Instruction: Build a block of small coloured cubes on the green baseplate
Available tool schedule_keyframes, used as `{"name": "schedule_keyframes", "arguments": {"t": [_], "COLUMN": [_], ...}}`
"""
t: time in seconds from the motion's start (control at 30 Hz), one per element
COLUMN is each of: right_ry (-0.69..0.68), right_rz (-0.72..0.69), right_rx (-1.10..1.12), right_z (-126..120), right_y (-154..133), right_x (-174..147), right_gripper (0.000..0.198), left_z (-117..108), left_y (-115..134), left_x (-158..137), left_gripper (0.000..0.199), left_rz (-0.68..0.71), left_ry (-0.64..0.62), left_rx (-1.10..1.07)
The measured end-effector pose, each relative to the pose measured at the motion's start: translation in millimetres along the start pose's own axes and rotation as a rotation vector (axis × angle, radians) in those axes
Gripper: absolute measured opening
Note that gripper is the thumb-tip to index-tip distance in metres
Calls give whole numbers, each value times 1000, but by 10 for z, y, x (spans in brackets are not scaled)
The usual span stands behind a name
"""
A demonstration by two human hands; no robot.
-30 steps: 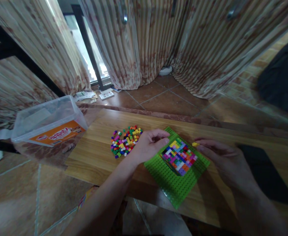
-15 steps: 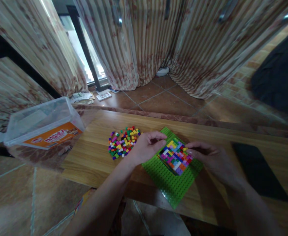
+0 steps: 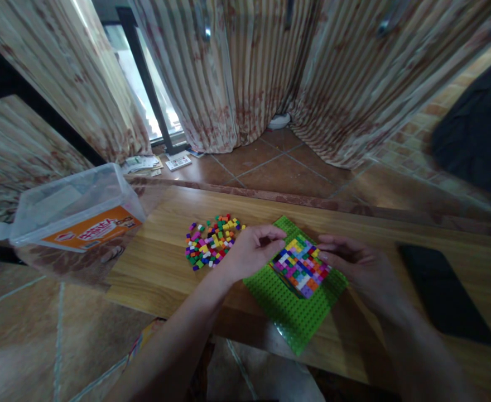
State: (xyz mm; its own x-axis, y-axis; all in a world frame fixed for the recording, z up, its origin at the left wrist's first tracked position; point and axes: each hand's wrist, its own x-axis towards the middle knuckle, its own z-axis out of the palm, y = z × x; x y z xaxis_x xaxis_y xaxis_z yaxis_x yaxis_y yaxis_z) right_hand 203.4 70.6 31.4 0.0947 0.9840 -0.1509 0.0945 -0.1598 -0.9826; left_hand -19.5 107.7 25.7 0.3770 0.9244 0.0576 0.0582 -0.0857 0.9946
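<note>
A green studded baseplate lies at an angle on the wooden table, with a block of small colourful toy bricks on it. Dark shadow shows under the block's near-left edge. At the block's far-left corner, my left hand has thumb and forefinger closed on its edge. My right hand is at the far-right corner, fingers curled and thumb drawn in; anything between the fingertips is hidden. A small yellow brick sits on the block beside those fingertips.
Left of my left hand lies a pile of loose toy bricks. A clear plastic box with an orange label stands at the table's left end. On the right lies a dark flat slab. Curtains hang beyond the table.
The yellow brick that was at my right fingertips now sits level among the bricks of the block. My right fingers have drawn slightly back from it. My left hand has barely moved.
</note>
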Motion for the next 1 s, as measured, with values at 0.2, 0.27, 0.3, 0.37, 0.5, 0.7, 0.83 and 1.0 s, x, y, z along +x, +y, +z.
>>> {"name": "schedule_keyframes", "arguments": {"t": [0.2, 0.27, 0.3, 0.37, 0.5, 0.7, 0.83, 1.0], "right_ry": [17, 9, -2, -16, -15, -24, 6, -43], "right_rz": [141, 169, 174, 175, 199, 249, 235, 213], "right_rx": [211, 257, 267, 277, 305, 332, 323, 298], "right_z": [80, 102, 108, 115, 112, 130, 181, 130], "right_y": [23, 23, 21, 16, 4, -3, 23, 47], "right_x": [18, 24, 27, 35, 52, 78, 69, 63], "right_gripper": [29, 28, 27, 26, 26, 25, 25, 28], "left_z": [30, 42, 48, 58, 71, 79, 83, 78], "left_y": [-26, -31, -31, -29, -22, -39, -56, -53], "left_x": [1, 0, -1, -4, -14, -22, -19, -20], "left_gripper": [13, 13, 13, 14, 15, 19, 18, 19], "left_rz": [-14, -22, -24, -29, -37, -35, -36, -36], "left_ry": [-13, -5, -3, -4, 4, 11, 13, -10], "left_rx": [-38, -45, -42, -25, 43, 135, 124, 86]}}
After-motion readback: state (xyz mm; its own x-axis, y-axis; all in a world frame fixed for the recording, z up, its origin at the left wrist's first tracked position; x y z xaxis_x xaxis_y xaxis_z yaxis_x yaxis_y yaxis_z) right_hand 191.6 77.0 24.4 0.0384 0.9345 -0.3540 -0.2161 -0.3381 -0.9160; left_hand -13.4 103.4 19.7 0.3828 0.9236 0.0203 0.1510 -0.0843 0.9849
